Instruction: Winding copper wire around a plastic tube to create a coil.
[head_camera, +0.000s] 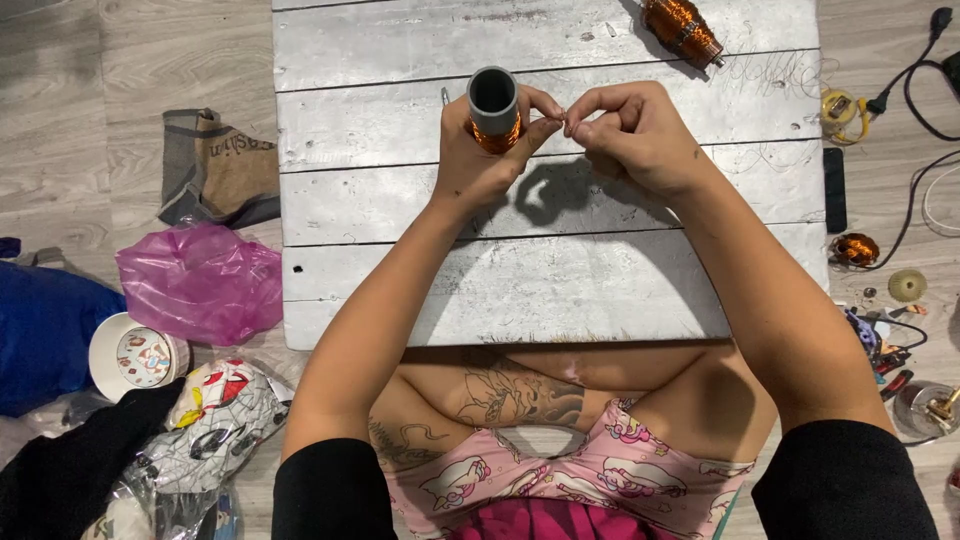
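- Left hand (480, 160) gripping grey tube (493, 98) wound with copper wire.
- Right hand (630, 135) pinching thin wire end beside tube.
- Both above white desk (400, 200).
- Second coil (682, 30) far off.

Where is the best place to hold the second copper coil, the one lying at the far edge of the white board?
Probably around the copper-wound middle of the second copper coil, coming from above with fingers across its width: it lies on its side on the white board, tilted, with its narrow tip pointing right.
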